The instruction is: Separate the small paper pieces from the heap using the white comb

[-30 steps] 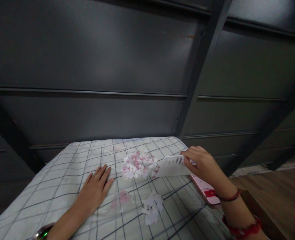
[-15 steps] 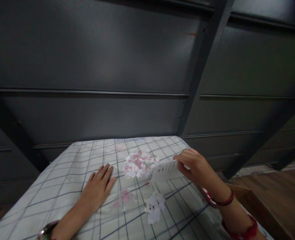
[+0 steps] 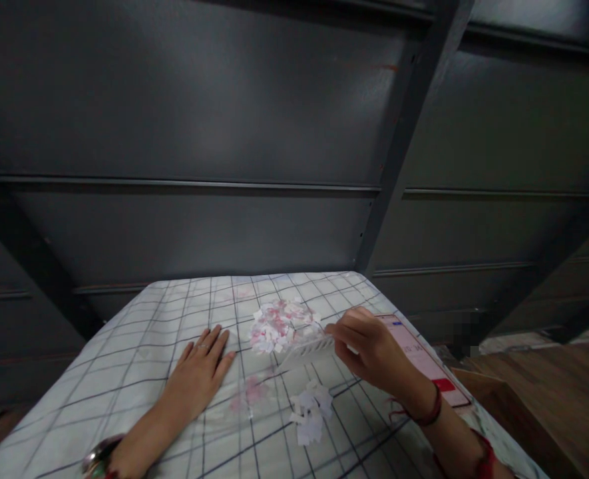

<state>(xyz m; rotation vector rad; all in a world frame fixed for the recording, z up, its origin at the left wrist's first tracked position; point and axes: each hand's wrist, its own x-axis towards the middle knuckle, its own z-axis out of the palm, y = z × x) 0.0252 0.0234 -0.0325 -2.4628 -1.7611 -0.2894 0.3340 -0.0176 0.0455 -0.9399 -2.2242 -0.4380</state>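
Note:
My left hand (image 3: 200, 367) lies flat on the checked tablecloth (image 3: 139, 392), fingers a little spread, holding nothing. Between the fingertips of my right hand (image 3: 369, 346) is the end of a white slotted plastic piece (image 3: 301, 354), tilted on its edge. The piece touches or nearly touches the near side of a heap of white and pink paper scraps (image 3: 279, 324). A smaller pile of white paper scraps (image 3: 311, 411) lies closer to me. Its exact kind cannot be made out.
A phone (image 3: 424, 359) with a lit pinkish screen lies at the table's right edge, partly behind my right wrist. Pink stains (image 3: 251, 391) mark the cloth. A dark metal wall (image 3: 224, 233) stands behind the table. To the right, a wooden box (image 3: 514, 419) is lower down.
My right hand has moved left with the white slotted piece, toward the larger heap. More of the phone shows. My left hand stays flat on the cloth.

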